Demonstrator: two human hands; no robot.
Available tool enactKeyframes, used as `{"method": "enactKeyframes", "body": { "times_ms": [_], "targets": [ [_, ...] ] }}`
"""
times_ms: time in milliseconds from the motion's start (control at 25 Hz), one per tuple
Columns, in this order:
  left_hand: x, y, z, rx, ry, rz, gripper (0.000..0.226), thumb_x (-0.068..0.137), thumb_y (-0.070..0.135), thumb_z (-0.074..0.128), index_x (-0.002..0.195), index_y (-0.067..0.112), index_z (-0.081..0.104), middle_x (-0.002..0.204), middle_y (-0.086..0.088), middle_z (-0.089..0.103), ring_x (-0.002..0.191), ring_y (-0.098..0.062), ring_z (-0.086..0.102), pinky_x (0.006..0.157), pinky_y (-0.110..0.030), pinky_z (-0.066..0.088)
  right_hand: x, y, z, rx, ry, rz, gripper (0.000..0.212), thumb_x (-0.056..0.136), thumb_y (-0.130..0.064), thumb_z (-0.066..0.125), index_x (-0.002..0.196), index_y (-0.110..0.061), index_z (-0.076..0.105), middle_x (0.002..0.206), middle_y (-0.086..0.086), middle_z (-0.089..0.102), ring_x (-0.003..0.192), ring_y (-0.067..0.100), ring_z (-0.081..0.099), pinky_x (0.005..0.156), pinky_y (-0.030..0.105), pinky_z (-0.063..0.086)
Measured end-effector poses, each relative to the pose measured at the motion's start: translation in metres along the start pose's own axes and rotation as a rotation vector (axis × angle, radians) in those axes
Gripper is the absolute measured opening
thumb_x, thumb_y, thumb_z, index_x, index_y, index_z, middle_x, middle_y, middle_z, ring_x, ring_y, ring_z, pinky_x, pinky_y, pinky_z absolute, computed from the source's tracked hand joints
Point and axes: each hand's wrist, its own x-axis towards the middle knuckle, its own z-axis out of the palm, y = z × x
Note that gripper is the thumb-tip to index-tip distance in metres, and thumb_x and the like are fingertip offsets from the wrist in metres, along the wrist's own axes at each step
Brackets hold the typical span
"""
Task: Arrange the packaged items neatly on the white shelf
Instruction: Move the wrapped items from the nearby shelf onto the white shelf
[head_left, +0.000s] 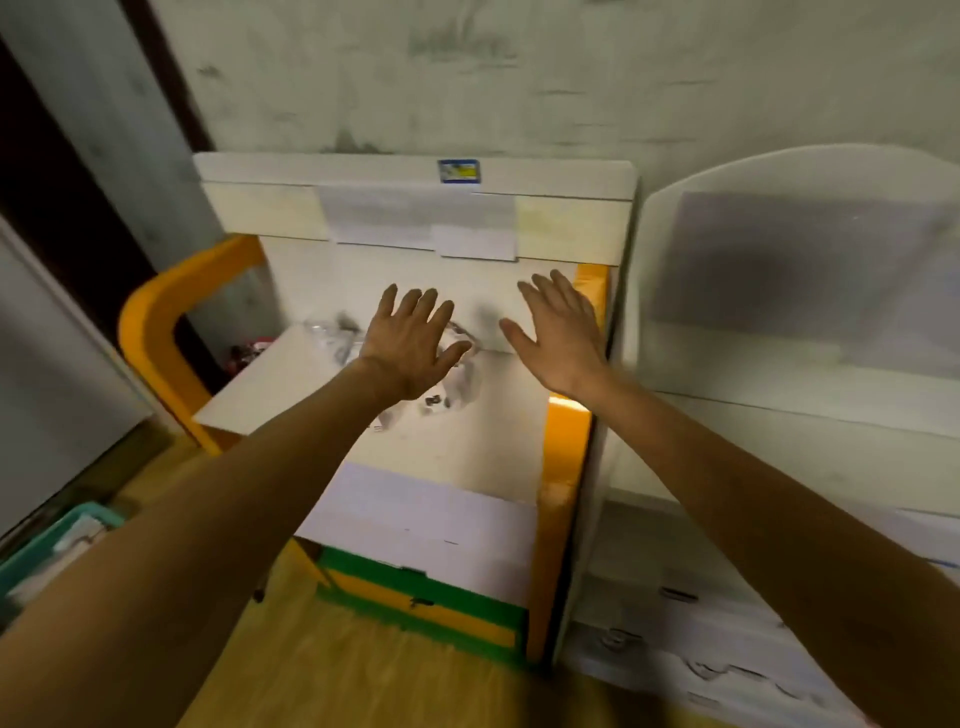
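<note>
The whole view is smeared by motion blur, so fine detail is lost everywhere. The clear packets (447, 374) on the white shelf (291, 384) are partly covered by the left hand (415, 348), and their contents show only as small dark specks that cannot be identified. More crinkled clear wrapping (332, 332) behind them is too blurred to make out. The print on the blue sticker (459, 171) is unreadable. Something red and dark (249, 353) beside the shelf is mostly hidden. A teal bin (57, 551) is cut off by the left edge, and both forearms run out of the bottom corners.
</note>
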Motion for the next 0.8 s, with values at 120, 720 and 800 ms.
{"method": "enactKeyframes", "body": {
  "times_ms": [120,720,800],
  "targets": [
    [-0.028,-0.061,0.031,0.085,-0.084,-0.105,0.077,0.098,0.063,0.019,0.154,0.011,0.023,0.158,-0.012,0.028,0.145,-0.031,0.025,0.120,-0.051,0.013,0.019,-0.060,0.027,0.013,-0.175,-0.026,0.068,0.098,-0.052,0.049,0.153,-0.016,0.033,0.164,0.010,0.022,0.153,0.030,0.009,0.119,0.044,0.016],
    [-0.001,-0.204,0.175,-0.070,-0.296,-0.297,0.090,0.092,0.056,0.051,0.154,0.005,0.012,0.158,-0.014,0.024,0.142,-0.032,0.032,0.113,-0.047,0.033,0.173,-0.150,0.203,0.051,-0.493,-0.069,0.063,0.091,-0.040,0.065,0.144,-0.015,0.042,0.144,0.009,0.049,0.134,0.031,0.041,0.106,0.044,0.039],
    [0.012,-0.232,0.194,-0.070,-0.322,-0.317,0.090,0.092,0.055,0.053,0.154,0.005,0.013,0.160,-0.015,0.022,0.142,-0.033,0.033,0.111,-0.046,0.036,0.204,-0.165,0.226,0.037,-0.556,-0.068,0.070,0.087,-0.045,0.069,0.144,-0.015,0.041,0.143,0.011,0.049,0.132,0.033,0.043,0.104,0.045,0.041]
  ]
}}
